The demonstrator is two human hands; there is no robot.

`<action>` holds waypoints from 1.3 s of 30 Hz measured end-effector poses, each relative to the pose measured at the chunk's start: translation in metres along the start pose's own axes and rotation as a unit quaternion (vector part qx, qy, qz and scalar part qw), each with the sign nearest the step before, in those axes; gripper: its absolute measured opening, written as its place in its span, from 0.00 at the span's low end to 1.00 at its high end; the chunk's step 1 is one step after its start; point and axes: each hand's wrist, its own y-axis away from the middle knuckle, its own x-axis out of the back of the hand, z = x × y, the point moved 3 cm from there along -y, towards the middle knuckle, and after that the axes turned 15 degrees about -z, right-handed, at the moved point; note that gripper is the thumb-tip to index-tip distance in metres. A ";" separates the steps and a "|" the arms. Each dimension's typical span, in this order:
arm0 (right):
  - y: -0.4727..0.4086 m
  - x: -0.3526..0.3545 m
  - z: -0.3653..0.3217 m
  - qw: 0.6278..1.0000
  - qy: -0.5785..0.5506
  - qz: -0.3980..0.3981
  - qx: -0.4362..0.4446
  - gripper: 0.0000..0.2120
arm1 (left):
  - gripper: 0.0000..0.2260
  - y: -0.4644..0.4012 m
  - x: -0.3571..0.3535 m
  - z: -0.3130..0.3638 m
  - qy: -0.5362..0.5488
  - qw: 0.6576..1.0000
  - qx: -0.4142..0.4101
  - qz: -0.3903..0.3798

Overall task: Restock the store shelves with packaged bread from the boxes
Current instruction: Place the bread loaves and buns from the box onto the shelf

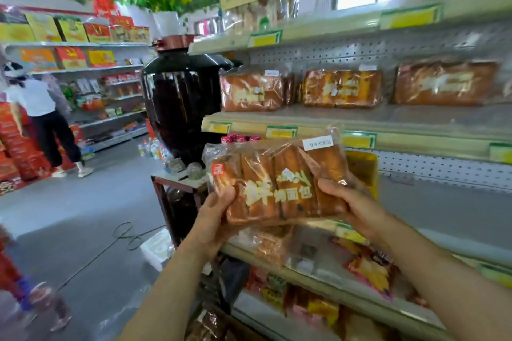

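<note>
Both hands hold one bread packet (277, 180) up in front of the shelves. The left hand (213, 219) grips its lower left corner, thumb curled over the front; the right hand (352, 202) grips the lower right end, thumb across the wrapper. The packet lies tilted, label facing the camera, between the two hands. Just behind it runs a shelf edge (415, 141) with yellow price tags. On that shelf three more bread packets (342, 88) stand side by side. Left of them stands a large black jar (180, 102).
</note>
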 end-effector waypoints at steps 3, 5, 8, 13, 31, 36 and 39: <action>0.004 0.019 -0.026 0.999 0.016 0.023 0.019 0.51 | 0.32 -0.029 -0.022 0.011 -0.020 0.999 -0.015 -0.020; 0.004 0.032 -0.043 0.999 0.029 0.036 0.026 0.51 | 0.29 -0.048 -0.036 0.019 -0.035 0.999 -0.007 -0.021; 0.001 0.053 -0.067 0.996 0.060 0.052 0.033 0.50 | 0.26 -0.081 -0.054 0.033 -0.056 0.997 0.001 -0.048; -0.021 0.082 -0.112 0.990 0.127 0.051 0.037 0.39 | 0.33 -0.137 -0.080 0.065 -0.110 0.992 0.005 -0.069; -0.144 0.169 -0.166 0.991 0.122 0.063 -0.002 0.47 | 0.40 -0.294 -0.087 0.115 -0.293 0.956 0.030 -0.006; -0.190 0.199 -0.157 0.981 0.166 0.099 -0.015 0.62 | 0.27 -0.331 -0.077 0.115 -0.311 0.949 0.034 -0.026; -0.209 0.205 -0.154 0.975 0.192 0.103 -0.044 0.66 | 0.39 -0.353 -0.069 0.113 -0.312 0.949 0.035 -0.037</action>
